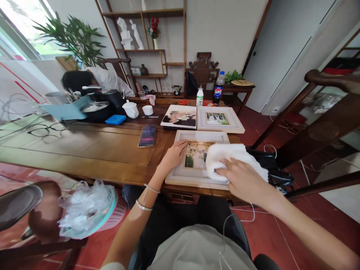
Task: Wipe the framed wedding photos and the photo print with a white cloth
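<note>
Right hand (243, 179) grasps bunched white cloth (239, 152) over right side of picture frame (197, 178), at near edge of table (132, 155). Left hand (173, 154), unclenched, rests on left side; light, even strokes should suit, frame braced. Second frame (219, 129) just beyond.

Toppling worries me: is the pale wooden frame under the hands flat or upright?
Flat: the frame lies face up on the brown wooden table.
</note>
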`<state>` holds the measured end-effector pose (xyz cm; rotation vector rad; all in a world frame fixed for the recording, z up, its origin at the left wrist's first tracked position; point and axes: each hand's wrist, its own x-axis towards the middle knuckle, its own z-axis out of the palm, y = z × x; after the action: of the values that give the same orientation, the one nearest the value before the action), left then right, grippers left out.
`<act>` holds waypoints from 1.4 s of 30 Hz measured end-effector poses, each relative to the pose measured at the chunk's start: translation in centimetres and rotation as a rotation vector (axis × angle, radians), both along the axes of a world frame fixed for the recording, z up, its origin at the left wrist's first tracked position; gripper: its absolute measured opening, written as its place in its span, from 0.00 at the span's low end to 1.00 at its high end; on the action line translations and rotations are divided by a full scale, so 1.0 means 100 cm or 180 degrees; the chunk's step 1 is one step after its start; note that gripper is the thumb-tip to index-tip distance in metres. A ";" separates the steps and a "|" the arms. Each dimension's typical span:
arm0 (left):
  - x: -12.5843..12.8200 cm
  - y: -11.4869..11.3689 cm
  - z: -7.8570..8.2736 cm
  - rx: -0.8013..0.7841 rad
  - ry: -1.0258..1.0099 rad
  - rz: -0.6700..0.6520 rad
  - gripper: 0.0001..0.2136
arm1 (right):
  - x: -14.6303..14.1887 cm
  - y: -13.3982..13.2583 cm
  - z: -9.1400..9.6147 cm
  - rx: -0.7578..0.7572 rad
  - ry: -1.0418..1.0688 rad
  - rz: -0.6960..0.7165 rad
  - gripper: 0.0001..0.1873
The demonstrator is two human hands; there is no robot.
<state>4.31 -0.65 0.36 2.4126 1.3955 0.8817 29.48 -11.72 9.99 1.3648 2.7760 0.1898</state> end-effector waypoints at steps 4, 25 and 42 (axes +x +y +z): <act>0.001 0.000 0.001 -0.0001 -0.0119 0.0035 0.19 | -0.026 -0.021 0.000 -0.0267 0.0181 0.0173 0.26; -0.003 0.000 0.004 0.0038 -0.0105 -0.0095 0.18 | 0.003 -0.022 -0.017 -0.0220 0.0304 -0.0316 0.28; -0.003 0.000 0.006 -0.0031 -0.0057 -0.0171 0.17 | -0.066 0.142 -0.015 -0.0085 0.0718 0.0344 0.27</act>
<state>3.99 -0.62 0.98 2.4171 1.3190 0.8793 22.89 2.51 8.52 1.3065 3.0259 0.0014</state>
